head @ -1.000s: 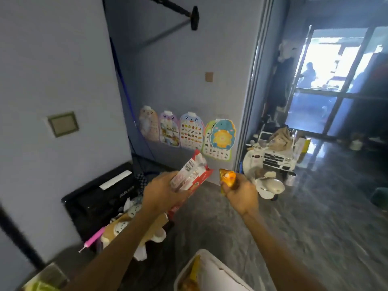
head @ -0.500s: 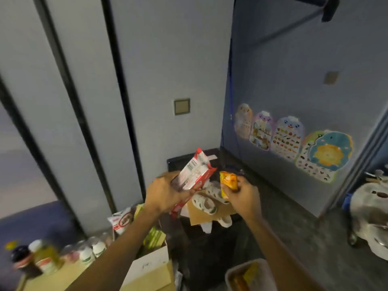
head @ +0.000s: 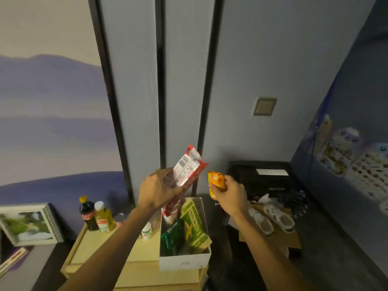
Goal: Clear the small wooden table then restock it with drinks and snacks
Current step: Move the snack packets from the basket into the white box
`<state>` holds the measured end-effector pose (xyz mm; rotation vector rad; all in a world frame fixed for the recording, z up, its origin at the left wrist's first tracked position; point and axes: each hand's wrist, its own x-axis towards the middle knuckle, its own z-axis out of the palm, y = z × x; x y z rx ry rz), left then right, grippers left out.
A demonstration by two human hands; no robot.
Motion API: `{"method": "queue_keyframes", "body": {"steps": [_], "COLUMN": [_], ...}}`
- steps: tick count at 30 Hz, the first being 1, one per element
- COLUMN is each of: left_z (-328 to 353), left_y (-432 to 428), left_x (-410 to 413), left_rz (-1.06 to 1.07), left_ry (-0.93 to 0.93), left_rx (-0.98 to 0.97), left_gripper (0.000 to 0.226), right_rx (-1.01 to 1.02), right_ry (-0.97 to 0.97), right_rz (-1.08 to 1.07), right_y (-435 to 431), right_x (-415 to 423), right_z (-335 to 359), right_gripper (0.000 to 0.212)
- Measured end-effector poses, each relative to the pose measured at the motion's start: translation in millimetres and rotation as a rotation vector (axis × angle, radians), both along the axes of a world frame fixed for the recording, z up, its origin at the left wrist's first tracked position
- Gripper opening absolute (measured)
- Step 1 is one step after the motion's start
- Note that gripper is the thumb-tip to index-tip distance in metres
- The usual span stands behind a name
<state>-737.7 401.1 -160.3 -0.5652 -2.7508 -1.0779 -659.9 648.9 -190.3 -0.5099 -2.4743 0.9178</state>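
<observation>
Head view: the left hand (head: 159,191) grips a red-and-white snack packet (head: 184,175) tilted up to the right, and the right hand (head: 230,195) is clenched around a small orange snack packet (head: 216,182); both are held in the air above the wooden table (head: 100,248), near its far right corner. On that corner stands a white box (head: 184,262) holding green snack packets (head: 194,225). A cola bottle (head: 87,213), a yellow drink bottle (head: 104,217) and a small white bottle (head: 146,231) stand along the table's far edge.

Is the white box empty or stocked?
Stocked: the white box holds green snack packs standing inside it.
</observation>
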Motion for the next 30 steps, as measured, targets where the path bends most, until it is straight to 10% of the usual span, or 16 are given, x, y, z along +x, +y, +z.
{"method": "queue_keyframes", "body": {"steps": [19,30], "left_z": [-109.4,-207.5], "left_y": [2.7,42.9], "left_x": [-105.2,-111.8], "left_rz": [0.094,0.200], "left_ry": [-0.418,-0.509], "left_rx": [-0.015,-0.379], "left_gripper": [0.088,0.092], "right_rx": [-0.091,-0.293], "right_ry": [-0.208,-0.332], "right_rz": [0.034,0.069], "right_y": [-23.7,-27.4], "right_x": [-140.7,-151.7], "right_z": [-127.7,-242.3], "right_gripper": [0.033,0.033]}}
